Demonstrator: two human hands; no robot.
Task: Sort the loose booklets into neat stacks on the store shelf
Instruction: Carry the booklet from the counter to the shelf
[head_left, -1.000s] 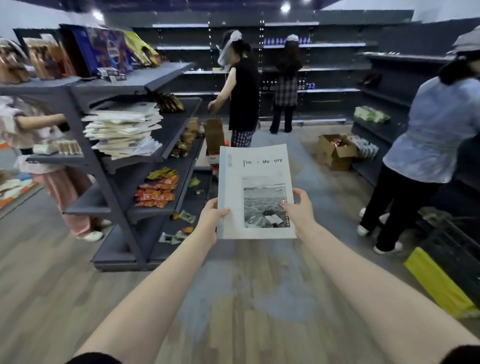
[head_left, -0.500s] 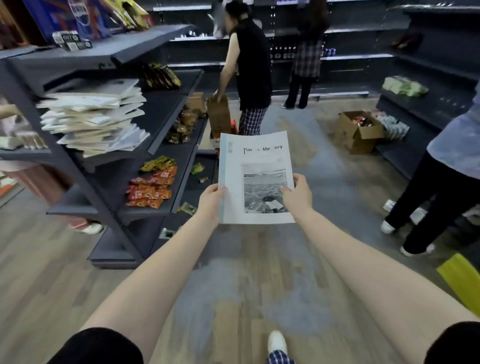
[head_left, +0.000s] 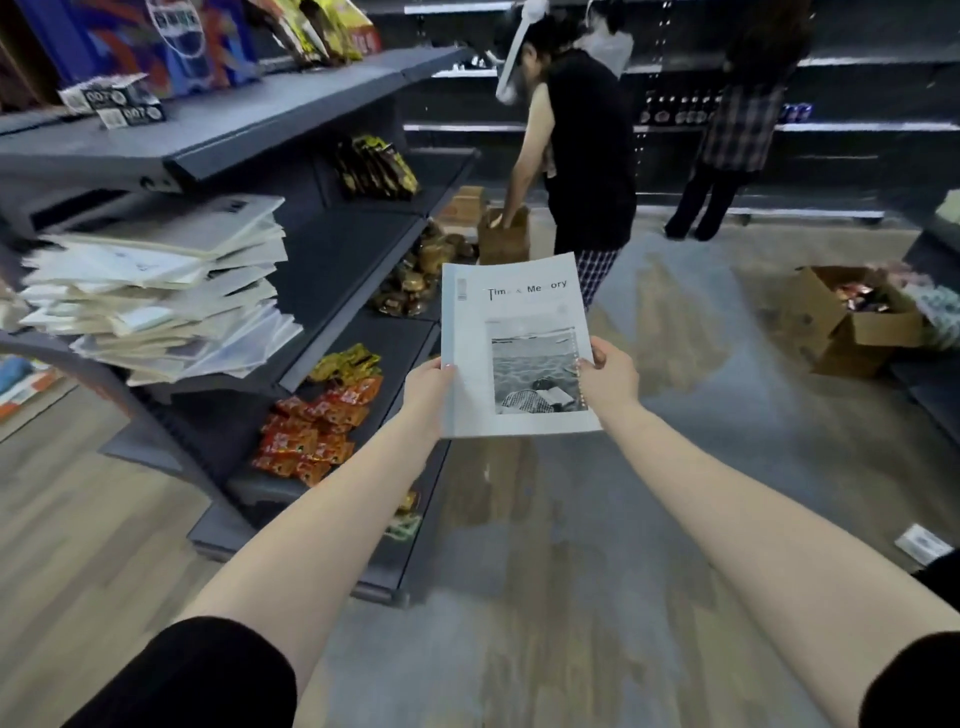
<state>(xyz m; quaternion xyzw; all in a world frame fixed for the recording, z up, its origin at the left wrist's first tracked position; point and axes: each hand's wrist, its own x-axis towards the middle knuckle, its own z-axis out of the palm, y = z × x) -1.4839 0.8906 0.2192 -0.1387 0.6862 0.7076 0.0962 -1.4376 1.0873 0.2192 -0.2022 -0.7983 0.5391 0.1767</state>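
Observation:
I hold one white booklet (head_left: 511, 312), titled "Time & Memory" with a grey photo on its cover, out in front of me over the aisle floor. My left hand (head_left: 428, 392) grips its lower left edge and my right hand (head_left: 609, 375) grips its right edge. An untidy pile of white booklets (head_left: 156, 283) lies on the middle level of the dark store shelf (head_left: 332, 249) at my left, its covers fanned out at different angles. The held booklet is to the right of that pile, apart from the shelf.
Red snack packets (head_left: 317, 426) and yellow ones (head_left: 345, 361) lie on lower shelf levels. A person in black (head_left: 582, 156) bends over a brown bag (head_left: 504, 236) ahead; another person (head_left: 737, 114) stands at the back shelves. An open cardboard box (head_left: 841, 322) sits at right.
I have stepped closer to the left shelf, so the booklet pile looks larger and nearer. Both hands keep the same grip on the booklet. The person at my right has left the view.

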